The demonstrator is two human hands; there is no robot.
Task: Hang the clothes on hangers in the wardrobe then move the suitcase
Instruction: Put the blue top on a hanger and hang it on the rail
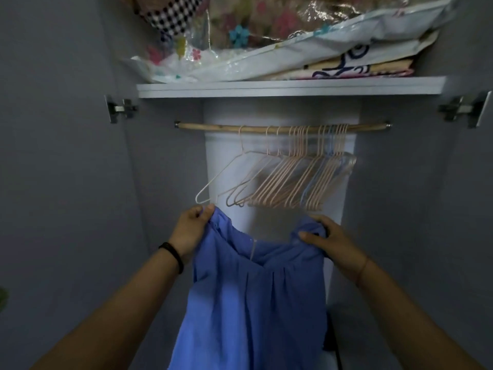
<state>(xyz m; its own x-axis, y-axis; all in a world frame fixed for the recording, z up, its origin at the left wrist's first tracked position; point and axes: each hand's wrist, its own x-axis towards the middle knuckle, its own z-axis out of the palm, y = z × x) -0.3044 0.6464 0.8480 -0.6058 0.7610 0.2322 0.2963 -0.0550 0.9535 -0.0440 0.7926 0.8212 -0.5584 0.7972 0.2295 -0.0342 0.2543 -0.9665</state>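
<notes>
The scene is dimly lit. Most light is caught by the white wardrobe back panel point(266, 110); glare is seen on the crinkled clear plastic bags point(306, 12). The flat white shelf point(266, 89) is bowed by lens distortion; the right metal hinge point(464, 109) is blurred.

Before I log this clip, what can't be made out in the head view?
- The suitcase: nowhere in the head view.
- The blue garment: lower part cut off by the bottom edge; its type is unclear.
- The hangers on the rail: overlapping and blurred at the right, so no count.
- The bagged fabrics on the shelf: cut by the top edge, glare on the plastic.
</notes>
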